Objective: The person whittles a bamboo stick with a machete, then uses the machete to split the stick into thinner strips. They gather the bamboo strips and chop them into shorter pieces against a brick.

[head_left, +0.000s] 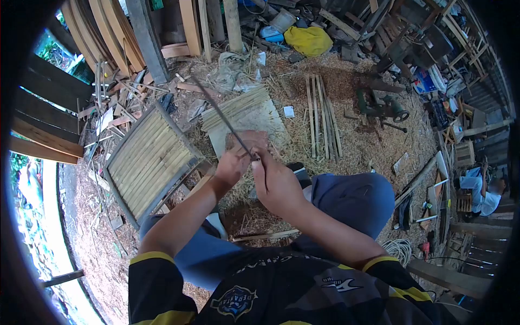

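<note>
In the head view, we sit low over a floor of shavings with both hands together in front of our knees. Our left hand (232, 165) is closed around the near end of a thin bamboo strip (219, 111), which runs up and away to the left over the ground. Our right hand (276, 181) is closed too, pressed just beside the left; a short dark edge shows below its fingers, likely a knife, though we cannot make it out clearly.

Just left of the hands lies a slatted panel (151, 162) in a dark frame. Beyond the hands rests a flat sheet (254, 122) with a bundle of thin sticks across its top, and further right a row of bamboo slats (320, 116) lies on the shavings. A yellow cloth (309, 40) sits among planks at the back, and another person (485, 195) sits well apart at the right edge.

The main risk, as we judge it, is the closeness of the two hands: if the right one pushes a blade along the strip and it slips or the grain gives suddenly, the edge could run into the left fingers. The strip is long and slender, so it may whip, split off line or snap near the grip. Its free end could also catch on the panel.
</note>
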A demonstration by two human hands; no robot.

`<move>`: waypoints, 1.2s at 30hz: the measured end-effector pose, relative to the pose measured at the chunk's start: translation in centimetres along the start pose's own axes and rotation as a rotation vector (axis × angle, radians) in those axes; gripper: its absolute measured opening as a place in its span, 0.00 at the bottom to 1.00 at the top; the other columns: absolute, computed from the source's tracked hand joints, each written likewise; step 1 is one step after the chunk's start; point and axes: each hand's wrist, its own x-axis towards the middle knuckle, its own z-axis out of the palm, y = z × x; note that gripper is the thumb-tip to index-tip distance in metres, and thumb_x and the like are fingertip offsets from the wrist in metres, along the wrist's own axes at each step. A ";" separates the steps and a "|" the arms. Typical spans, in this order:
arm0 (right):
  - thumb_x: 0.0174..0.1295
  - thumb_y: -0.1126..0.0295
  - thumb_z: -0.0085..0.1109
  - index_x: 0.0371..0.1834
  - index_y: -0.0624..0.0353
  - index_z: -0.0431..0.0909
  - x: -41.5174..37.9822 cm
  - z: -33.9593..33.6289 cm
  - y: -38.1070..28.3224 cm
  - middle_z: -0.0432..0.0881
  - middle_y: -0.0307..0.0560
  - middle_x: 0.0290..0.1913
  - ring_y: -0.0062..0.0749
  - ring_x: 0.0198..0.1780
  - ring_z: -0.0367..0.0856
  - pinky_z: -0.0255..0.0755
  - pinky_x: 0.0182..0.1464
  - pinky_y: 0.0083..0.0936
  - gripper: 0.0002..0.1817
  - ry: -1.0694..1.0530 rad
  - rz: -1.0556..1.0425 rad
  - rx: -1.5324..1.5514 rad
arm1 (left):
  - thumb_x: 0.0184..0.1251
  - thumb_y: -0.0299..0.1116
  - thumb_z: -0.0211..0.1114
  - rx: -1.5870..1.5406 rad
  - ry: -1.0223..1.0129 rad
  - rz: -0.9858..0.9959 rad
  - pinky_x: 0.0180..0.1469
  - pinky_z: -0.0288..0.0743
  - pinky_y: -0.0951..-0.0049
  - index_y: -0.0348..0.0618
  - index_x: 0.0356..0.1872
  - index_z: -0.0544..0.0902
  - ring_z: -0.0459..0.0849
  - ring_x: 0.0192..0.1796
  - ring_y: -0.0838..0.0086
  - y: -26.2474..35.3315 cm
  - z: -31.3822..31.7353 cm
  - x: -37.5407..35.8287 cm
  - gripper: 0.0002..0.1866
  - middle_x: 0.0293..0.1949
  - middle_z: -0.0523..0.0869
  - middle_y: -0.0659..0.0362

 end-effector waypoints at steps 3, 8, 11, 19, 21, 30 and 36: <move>0.80 0.64 0.47 0.65 0.69 0.73 0.0 0.4 0.4 0.84 0.74 0.45 0.70 0.47 0.84 0.77 0.51 0.53 0.21 0.040 -0.049 0.008 | 0.74 0.37 0.59 0.049 0.029 0.168 0.59 0.78 0.63 0.38 0.60 0.81 0.87 0.56 0.62 -1.4 0.1 0.4 0.19 0.53 0.88 0.50; 0.79 0.65 0.48 0.68 0.69 0.69 -0.6 1.1 0.4 0.84 0.72 0.43 0.68 0.46 0.85 0.78 0.48 0.52 0.22 0.017 -0.028 0.020 | 0.70 0.41 0.63 -0.150 0.010 0.037 0.59 0.78 0.62 0.37 0.59 0.81 0.87 0.56 0.56 -2.5 0.6 -0.6 0.22 0.53 0.87 0.49; 0.78 0.61 0.54 0.69 0.68 0.66 -0.6 0.4 -0.5 0.83 0.68 0.39 0.64 0.44 0.86 0.78 0.44 0.48 0.26 -0.040 0.026 0.128 | 0.68 0.42 0.66 -0.112 0.016 0.092 0.58 0.79 0.63 0.36 0.59 0.81 0.87 0.56 0.55 -2.2 0.2 -0.4 0.24 0.54 0.87 0.49; 0.70 0.53 0.68 0.62 0.66 0.70 -2.0 0.4 1.5 0.82 0.56 0.30 0.54 0.34 0.86 0.76 0.39 0.42 0.30 0.036 0.008 0.123 | 0.67 0.32 0.66 0.155 -0.014 0.177 0.58 0.81 0.62 0.43 0.59 0.84 0.88 0.55 0.52 -1.5 0.0 0.7 0.19 0.57 0.87 0.51; 0.70 0.54 0.67 0.59 0.65 0.72 -2.1 0.2 1.4 0.81 0.54 0.29 0.48 0.32 0.85 0.75 0.37 0.39 0.27 -0.018 0.083 0.158 | 0.68 0.26 0.63 0.205 0.073 0.249 0.51 0.83 0.57 0.43 0.57 0.84 0.87 0.51 0.49 -1.7 0.4 1.2 0.16 0.54 0.87 0.50; 0.77 0.54 0.58 0.48 0.66 0.74 -1.8 -1.7 2.0 0.78 0.56 0.22 0.44 0.21 0.80 0.70 0.28 0.38 0.21 0.035 0.056 0.339 | 0.69 0.23 0.62 0.168 0.120 0.243 0.53 0.83 0.57 0.38 0.53 0.85 0.87 0.53 0.49 1.5 0.1 2.7 0.13 0.53 0.87 0.50; 0.77 0.55 0.57 0.49 0.66 0.75 -1.7 -3.4 0.7 0.77 0.56 0.22 0.43 0.22 0.80 0.70 0.30 0.38 0.20 0.052 0.027 0.363 | 0.70 0.23 0.63 0.159 0.129 0.194 0.55 0.84 0.59 0.39 0.55 0.86 0.87 0.55 0.52 2.4 0.0 2.9 0.14 0.54 0.88 0.52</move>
